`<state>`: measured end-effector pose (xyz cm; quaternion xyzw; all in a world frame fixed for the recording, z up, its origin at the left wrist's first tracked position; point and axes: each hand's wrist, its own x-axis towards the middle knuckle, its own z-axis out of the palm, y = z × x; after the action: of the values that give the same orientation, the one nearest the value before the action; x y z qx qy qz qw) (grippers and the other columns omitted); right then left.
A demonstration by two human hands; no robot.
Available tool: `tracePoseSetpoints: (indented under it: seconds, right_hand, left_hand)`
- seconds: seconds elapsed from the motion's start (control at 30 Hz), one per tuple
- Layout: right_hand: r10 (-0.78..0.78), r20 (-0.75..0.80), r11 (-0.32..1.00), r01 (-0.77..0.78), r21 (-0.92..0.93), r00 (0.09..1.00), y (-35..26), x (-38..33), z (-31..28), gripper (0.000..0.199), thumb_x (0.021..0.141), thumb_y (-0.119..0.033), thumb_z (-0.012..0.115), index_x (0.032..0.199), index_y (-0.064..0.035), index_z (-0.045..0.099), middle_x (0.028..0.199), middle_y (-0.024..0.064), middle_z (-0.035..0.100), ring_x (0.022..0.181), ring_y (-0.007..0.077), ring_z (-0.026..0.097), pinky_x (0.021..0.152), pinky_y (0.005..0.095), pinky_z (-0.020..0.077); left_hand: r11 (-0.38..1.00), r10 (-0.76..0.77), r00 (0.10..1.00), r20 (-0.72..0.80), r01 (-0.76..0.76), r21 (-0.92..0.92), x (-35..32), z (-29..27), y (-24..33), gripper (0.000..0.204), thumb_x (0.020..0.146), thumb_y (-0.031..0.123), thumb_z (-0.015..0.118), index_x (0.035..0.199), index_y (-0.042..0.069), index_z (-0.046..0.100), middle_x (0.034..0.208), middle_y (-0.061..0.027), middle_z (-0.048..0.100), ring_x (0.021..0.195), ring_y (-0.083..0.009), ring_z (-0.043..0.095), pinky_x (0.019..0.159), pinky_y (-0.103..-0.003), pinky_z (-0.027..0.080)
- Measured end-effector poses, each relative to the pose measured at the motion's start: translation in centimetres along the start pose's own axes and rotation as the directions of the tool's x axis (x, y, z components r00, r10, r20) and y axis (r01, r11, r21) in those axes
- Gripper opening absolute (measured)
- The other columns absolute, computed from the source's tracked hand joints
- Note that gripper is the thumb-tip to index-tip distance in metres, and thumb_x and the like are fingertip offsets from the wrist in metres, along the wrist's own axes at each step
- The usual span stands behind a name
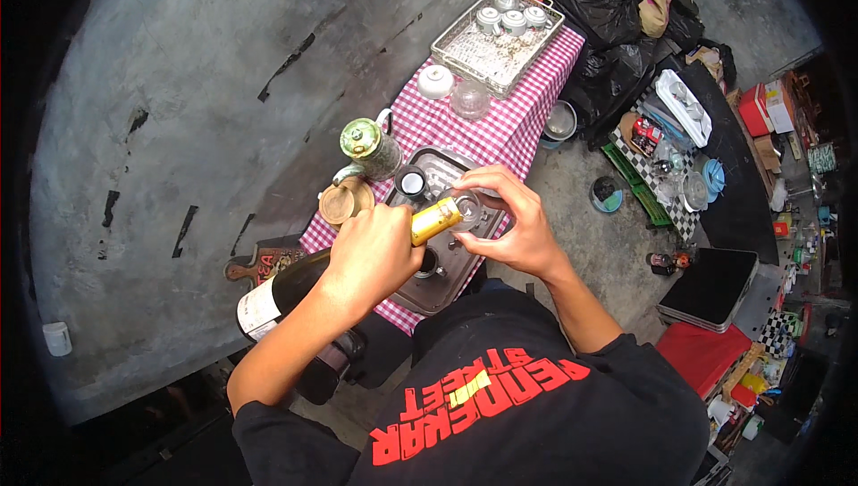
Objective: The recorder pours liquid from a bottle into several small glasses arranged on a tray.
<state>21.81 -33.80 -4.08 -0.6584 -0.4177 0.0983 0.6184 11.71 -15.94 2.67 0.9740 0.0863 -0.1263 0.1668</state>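
1. If judging by gloss and shape, rate the dark bottle (299,285) as glass: probably heavy, stiff and breakable, with most weight likely toward the base. See it lying at a slant beneath the left forearm, with gold-foiled neck (435,221) above the tray (451,282).
2. Record left hand (380,249) as closely curled around the neck. Cannot tell whether braced lower down by the forearm.
3. Record right hand (523,231) as half-spread, with thumb and fingers arched about a small clear glass (470,213). Place the glass at the bottle's mouth; cannot tell whether touching.
4. Expect foil to wrinkle yet give some grip, and bare glass to slip, more so if damp. Keep the palm around the neck; support the body near the pale label (259,312) against swing.
5. Treat the small glass as light, rigid and fragile. Hold by the outer wall, below the rim, without squeezing.
6. Mind the dark cup (411,182) and green patterned pot (380,160) near the left hand.
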Motion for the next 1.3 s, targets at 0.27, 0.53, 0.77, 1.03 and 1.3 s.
tracePoseSetpoints:
  seconds: [0.27, 0.53, 0.77, 1.03, 1.3]
  right_hand:
    - [-0.016, 0.017, 1.000, 0.016, -0.016, 1.000, 0.22, -0.11, 0.02, 0.050, 0.068, -0.002, 0.080, 0.114, -0.0026, 0.062, 0.114, 0.0095, 0.061, 0.106, 0.0200, 0.062, 0.089, 0.0309, 0.0525]
    - [-0.031, 0.012, 0.999, 0.031, -0.016, 0.999, 0.26, -0.12, 0.15, 0.050, 0.067, -0.003, 0.080, 0.114, -0.0028, 0.062, 0.115, 0.0096, 0.061, 0.105, 0.0202, 0.062, 0.087, 0.0307, 0.0519]
    - [-0.033, 0.018, 0.999, 0.033, -0.013, 0.999, 0.13, -0.05, 0.16, 0.051, 0.067, -0.003, 0.080, 0.114, -0.0028, 0.062, 0.114, 0.0104, 0.062, 0.105, 0.0219, 0.062, 0.087, 0.0317, 0.0518]
    - [-0.044, 0.014, 0.999, 0.044, -0.002, 0.999, 0.21, 0.00, 0.15, 0.051, 0.066, -0.002, 0.080, 0.114, -0.0026, 0.062, 0.113, 0.0119, 0.062, 0.106, 0.0236, 0.062, 0.087, 0.0327, 0.0520]
    - [-0.071, 0.009, 0.997, 0.071, -0.023, 0.997, 0.37, 0.06, 0.16, 0.052, 0.065, -0.001, 0.079, 0.114, -0.0024, 0.062, 0.112, 0.0126, 0.063, 0.105, 0.0245, 0.063, 0.087, 0.0330, 0.0522]
  left_hand:
    - [1.000, 0.014, 1.000, -0.022, -0.014, 0.015, -0.11, -0.01, 0.05, 0.021, 0.075, 0.014, 0.067, 0.084, -0.006, 0.067, 0.074, -0.0251, 0.066, 0.075, -0.0407, 0.069, 0.070, -0.049, 0.055]
    - [0.999, 0.028, 0.999, -0.034, -0.027, 0.028, -0.35, -0.01, -0.03, 0.022, 0.077, 0.015, 0.066, 0.083, -0.005, 0.067, 0.074, -0.0248, 0.066, 0.074, -0.0409, 0.068, 0.069, -0.049, 0.055]
    - [0.999, 0.025, 0.999, -0.028, -0.024, 0.043, -0.38, -0.31, 0.17, 0.021, 0.077, 0.015, 0.066, 0.083, -0.005, 0.067, 0.074, -0.0244, 0.066, 0.074, -0.0404, 0.068, 0.069, -0.049, 0.055]
    - [0.999, 0.026, 1.000, -0.014, -0.025, 0.046, -0.25, -0.03, -0.05, 0.022, 0.077, 0.017, 0.067, 0.081, -0.005, 0.067, 0.073, -0.0242, 0.066, 0.073, -0.0400, 0.069, 0.068, -0.049, 0.055]
    - [0.999, 0.002, 1.000, 0.002, -0.003, 0.039, -0.16, -0.25, 0.13, 0.021, 0.076, 0.015, 0.066, 0.085, -0.004, 0.068, 0.075, -0.0257, 0.066, 0.075, -0.0406, 0.068, 0.071, -0.049, 0.055]
